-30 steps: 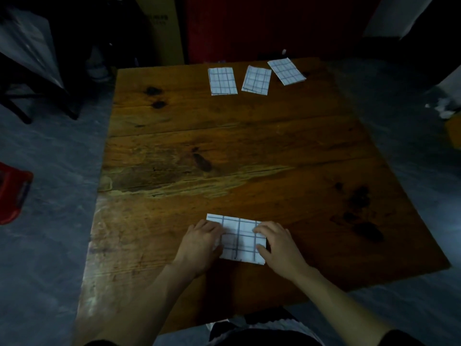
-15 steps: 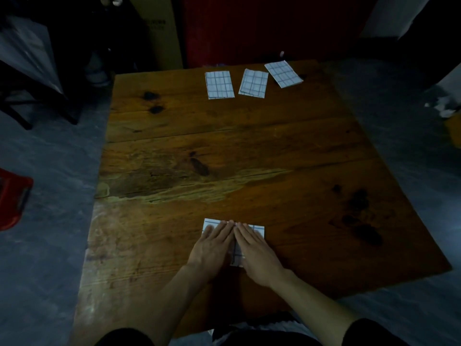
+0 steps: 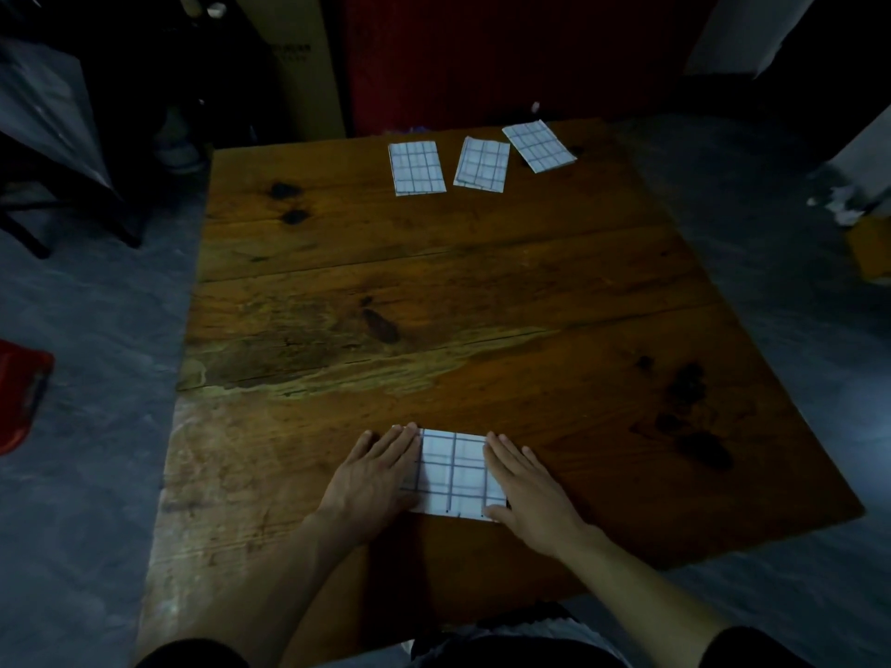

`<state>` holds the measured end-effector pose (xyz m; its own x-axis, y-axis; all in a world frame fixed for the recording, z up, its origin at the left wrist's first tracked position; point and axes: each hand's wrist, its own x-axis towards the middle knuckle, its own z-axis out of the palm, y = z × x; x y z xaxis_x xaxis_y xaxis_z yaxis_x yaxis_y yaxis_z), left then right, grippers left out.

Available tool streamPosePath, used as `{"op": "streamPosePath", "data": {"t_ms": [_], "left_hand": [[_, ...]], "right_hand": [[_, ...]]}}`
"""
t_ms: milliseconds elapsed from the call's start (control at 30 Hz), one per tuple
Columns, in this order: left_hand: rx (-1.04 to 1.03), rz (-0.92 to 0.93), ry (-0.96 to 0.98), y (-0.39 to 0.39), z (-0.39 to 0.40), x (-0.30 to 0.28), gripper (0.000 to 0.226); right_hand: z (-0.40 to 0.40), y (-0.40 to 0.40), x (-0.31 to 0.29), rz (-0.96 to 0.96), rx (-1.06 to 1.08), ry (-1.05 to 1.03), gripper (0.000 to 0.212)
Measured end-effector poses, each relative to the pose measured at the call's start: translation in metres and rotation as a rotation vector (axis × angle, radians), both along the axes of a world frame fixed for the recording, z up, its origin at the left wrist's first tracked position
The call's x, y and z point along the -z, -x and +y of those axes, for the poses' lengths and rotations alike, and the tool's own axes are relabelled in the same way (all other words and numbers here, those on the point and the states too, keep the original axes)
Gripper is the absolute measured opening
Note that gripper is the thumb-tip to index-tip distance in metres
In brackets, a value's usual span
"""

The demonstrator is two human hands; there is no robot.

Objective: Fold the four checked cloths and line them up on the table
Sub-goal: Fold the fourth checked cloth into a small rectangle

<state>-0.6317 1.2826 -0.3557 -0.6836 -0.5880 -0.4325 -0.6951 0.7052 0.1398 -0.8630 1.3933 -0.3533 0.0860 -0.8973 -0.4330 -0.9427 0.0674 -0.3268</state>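
Now my left hand (image 3: 373, 474) and right hand (image 3: 523, 484) press flat-fingered on the fourth cloth (image 3: 453, 472); next, carry it beside the three folded cloths (image 3: 482, 163).

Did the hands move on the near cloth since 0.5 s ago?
Yes. The left hand and right hand have slid apart from the middle of the near cloth to its side edges, flat.

Single head view, high, angled forward and down over wooden table (image 3: 482, 291)
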Motion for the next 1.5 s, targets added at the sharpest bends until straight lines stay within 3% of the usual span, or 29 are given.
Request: {"op": "streamPosePath", "data": {"t_ms": [200,400,567,867,1200,1367,1500], "left_hand": [[-0.008,-0.028,0.014,-0.007,-0.006,0.0,0.083],[-0.057,0.026,0.07,0.001,0.0,-0.003,0.076],[0.023,0.059,0.059,0.024,0.006,0.0,0.073],[-0.02,0.075,0.038,0.019,0.001,0.004,0.08],[-0.042,0.102,0.123,0.031,-0.011,-0.006,0.079],[-0.091,0.109,0.129,0.031,-0.019,-0.01,0.061],[-0.156,0.041,0.123,0.029,-0.028,-0.012,0.065]], "right_hand": [[0.005,0.009,0.0,0.031,0.002,-0.016,0.089],[0.006,0.012,0.001,0.07,0.031,0.084,0.062],[0.002,0.009,0.001,0.035,0.118,0.091,0.066],[0.015,0.011,0.005,0.108,0.027,0.158,0.063],[0.012,0.006,-0.017,0.142,-0.146,0.172,0.021],[0.004,0.009,-0.021,0.023,0.037,0.222,0.015],[-0.017,0.01,-0.023,-0.027,0.166,0.246,0.025]]}}
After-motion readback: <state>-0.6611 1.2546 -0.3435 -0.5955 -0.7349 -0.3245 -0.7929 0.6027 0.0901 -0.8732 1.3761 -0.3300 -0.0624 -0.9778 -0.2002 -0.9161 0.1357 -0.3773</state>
